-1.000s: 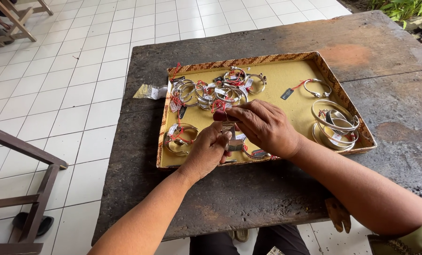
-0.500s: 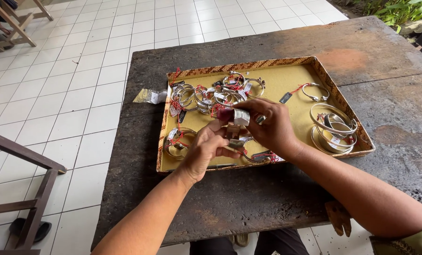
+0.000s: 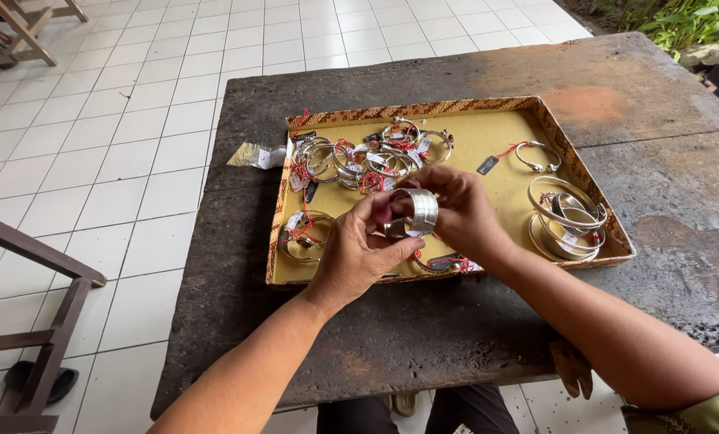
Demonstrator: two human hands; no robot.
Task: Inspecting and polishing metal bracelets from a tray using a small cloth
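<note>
My left hand (image 3: 359, 253) is curled, thumb and fingertips pinching the near side of a wide silver cuff (image 3: 424, 209). A scrap of something pink-red shows between those fingers, too small for me to tell what it is. My right hand (image 3: 464, 213) closes on the cuff's far side, fingers wrapped over its top, so both hands share it. The cuff hangs just above the tray (image 3: 424, 107), over the middle of its near edge, with its ribbed band facing me.

As I judge it, the step in hand is handling this one cuff between two grips, clear of the rest. Any change of hold calls for one hand to keep its pinch while the other lets go, since the band is smooth and sits over loose pieces.

Under my hands a thin bangle (image 3: 444, 261) with red thread lies by the near edge. Another tagged bangle (image 3: 307, 237) is at the near left corner, and a heap (image 3: 367, 157) of bangles fills the far left. A stack (image 3: 564, 213) of larger ones sits by the right edge, with a single tagged one (image 3: 536, 157) beyond it. The tray rests on a dark table (image 3: 456, 337), and a gold wrapper (image 3: 255, 155) lies off its far left corner.

A second ago my hands were low on the tray's near part with the cuff hardly showing; now it is lifted and turned toward me
</note>
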